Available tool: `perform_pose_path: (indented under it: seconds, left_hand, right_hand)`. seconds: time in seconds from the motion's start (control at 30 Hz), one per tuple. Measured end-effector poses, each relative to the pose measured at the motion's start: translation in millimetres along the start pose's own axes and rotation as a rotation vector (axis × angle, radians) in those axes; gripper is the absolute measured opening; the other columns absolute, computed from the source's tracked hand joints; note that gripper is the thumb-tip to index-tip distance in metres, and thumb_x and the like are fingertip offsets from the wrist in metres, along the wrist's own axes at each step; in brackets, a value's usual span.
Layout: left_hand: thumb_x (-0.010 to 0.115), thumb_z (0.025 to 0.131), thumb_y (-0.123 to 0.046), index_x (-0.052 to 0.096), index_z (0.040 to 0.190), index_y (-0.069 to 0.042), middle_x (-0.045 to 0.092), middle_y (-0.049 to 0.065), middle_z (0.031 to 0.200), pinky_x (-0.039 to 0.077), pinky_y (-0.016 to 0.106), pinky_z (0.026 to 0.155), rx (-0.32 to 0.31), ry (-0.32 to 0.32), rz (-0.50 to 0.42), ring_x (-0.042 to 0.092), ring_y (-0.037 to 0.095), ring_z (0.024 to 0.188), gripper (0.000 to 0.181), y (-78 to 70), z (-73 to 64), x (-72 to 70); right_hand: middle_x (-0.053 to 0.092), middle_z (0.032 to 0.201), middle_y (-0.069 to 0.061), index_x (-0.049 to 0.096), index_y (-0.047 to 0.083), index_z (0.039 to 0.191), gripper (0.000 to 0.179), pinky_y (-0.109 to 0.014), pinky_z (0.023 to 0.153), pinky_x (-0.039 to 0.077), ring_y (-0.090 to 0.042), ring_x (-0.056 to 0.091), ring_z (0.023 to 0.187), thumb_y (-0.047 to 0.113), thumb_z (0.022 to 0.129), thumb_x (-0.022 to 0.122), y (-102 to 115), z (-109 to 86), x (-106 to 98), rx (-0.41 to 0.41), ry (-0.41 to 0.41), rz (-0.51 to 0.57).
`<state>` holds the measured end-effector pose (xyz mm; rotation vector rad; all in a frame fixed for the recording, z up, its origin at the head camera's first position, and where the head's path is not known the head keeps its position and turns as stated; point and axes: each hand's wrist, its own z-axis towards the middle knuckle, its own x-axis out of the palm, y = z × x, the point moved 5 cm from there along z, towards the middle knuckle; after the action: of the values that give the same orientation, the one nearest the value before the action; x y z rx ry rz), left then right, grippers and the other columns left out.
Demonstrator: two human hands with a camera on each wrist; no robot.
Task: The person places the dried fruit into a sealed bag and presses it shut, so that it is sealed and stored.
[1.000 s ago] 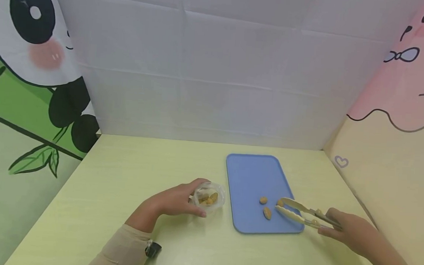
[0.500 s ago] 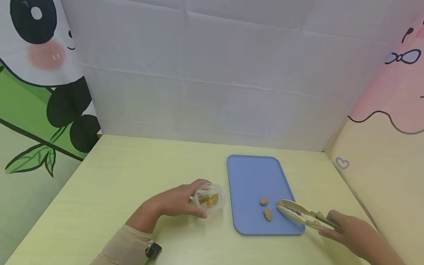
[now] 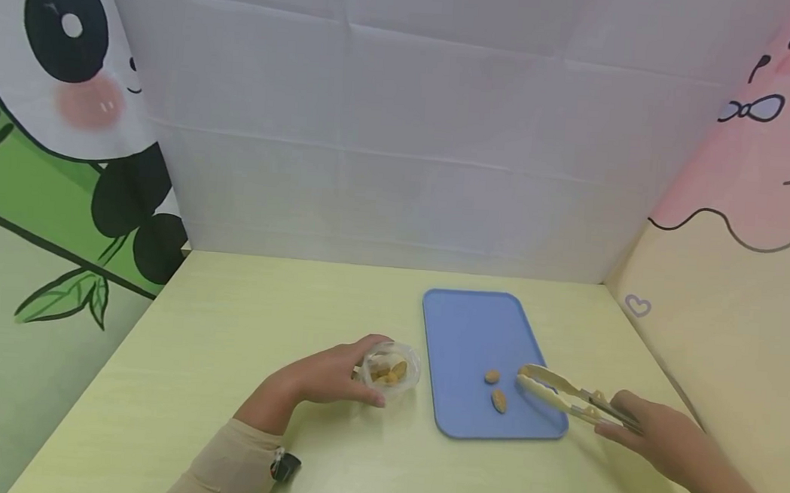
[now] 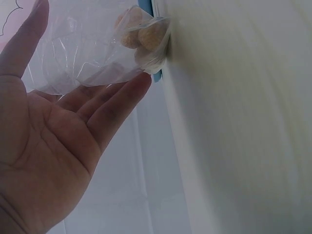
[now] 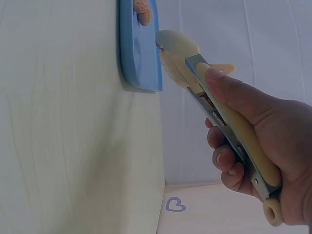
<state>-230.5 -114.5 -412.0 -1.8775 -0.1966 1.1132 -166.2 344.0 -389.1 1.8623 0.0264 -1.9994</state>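
My left hand point(image 3: 329, 374) holds a clear plastic cup point(image 3: 414, 370) from its left side, thumb and fingers curved round it. Several rough-surfaced tan nuts point(image 4: 152, 36) lie at the bottom of the cup. On the blue tray point(image 3: 471, 326), one small nut point(image 3: 492, 376) and a longer nut point(image 3: 499, 401) lie apart from each other. My right hand point(image 3: 662, 429) grips the handle of cream-and-metal tongs point(image 5: 180, 51). The tong tips are close over the tray's right part, right of these nuts; I cannot tell whether a nut is between them.
The pale yellow table point(image 3: 263, 299) meets a white cloth wall point(image 3: 398, 201) at the back. Printed side walls stand left and right, the right one close to my right arm. The cup is just left of the tray's edge. A black band point(image 3: 284, 464) shows at my left wrist.
A nut that showed between the tong tips is now hidden behind them. The tongs have closed slightly and barely moved. The left hand and cup stay in place.
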Motion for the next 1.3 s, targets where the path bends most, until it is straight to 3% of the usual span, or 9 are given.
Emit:
perform_pose_path:
  seconds: [0.23, 0.63, 1.07, 1.3]
  left_hand:
    - [0.076, 0.082, -0.049, 0.022, 0.150, -0.041, 0.057, 0.001, 0.122, 0.046, 0.036, 0.085, -0.004, -0.011, 0.023, 0.056, 0.014, 0.098, 0.086, 0.2, -0.7, -0.2]
    - [0.076, 0.083, -0.046, 0.024, 0.152, -0.031, 0.058, 0.007, 0.120, 0.047, 0.035, 0.083, -0.003, -0.001, 0.003, 0.057, 0.015, 0.095, 0.088, -6.7, -4.6, -0.9]
    - [0.075, 0.080, -0.055, 0.025, 0.152, -0.031, 0.058, 0.006, 0.119, 0.046, 0.037, 0.084, -0.016, -0.002, 0.004, 0.056, 0.015, 0.096, 0.091, -10.4, -6.5, -1.7]
    - [0.076, 0.082, -0.050, 0.026, 0.151, -0.033, 0.059, 0.006, 0.118, 0.046, 0.036, 0.083, 0.000, -0.006, 0.006, 0.056, 0.015, 0.095, 0.087, -9.6, -5.3, -0.2]
  right_hand:
    - [0.030, 0.061, 0.018, 0.043, 0.030, 0.080, 0.031, -0.020, 0.050, 0.027, 0.003, 0.026, 0.054, 0.044, 0.088, 0.070, 9, -0.4, -7, -0.020, -0.011, 0.015]
    - [0.032, 0.062, 0.018, 0.045, 0.033, 0.083, 0.029, -0.021, 0.050, 0.027, 0.003, 0.027, 0.054, 0.045, 0.088, 0.071, 23, 3.2, -22, -0.046, -0.054, 0.010]
    - [0.040, 0.064, 0.021, 0.050, 0.036, 0.090, 0.020, -0.021, 0.053, 0.031, 0.004, 0.035, 0.055, 0.046, 0.090, 0.068, 68, 13.5, -45, -0.079, -0.046, 0.060]
    - [0.041, 0.066, 0.019, 0.053, 0.035, 0.095, 0.017, -0.021, 0.053, 0.033, 0.004, 0.037, 0.056, 0.044, 0.091, 0.067, 86, 22.0, -49, -0.117, -0.025, 0.105]
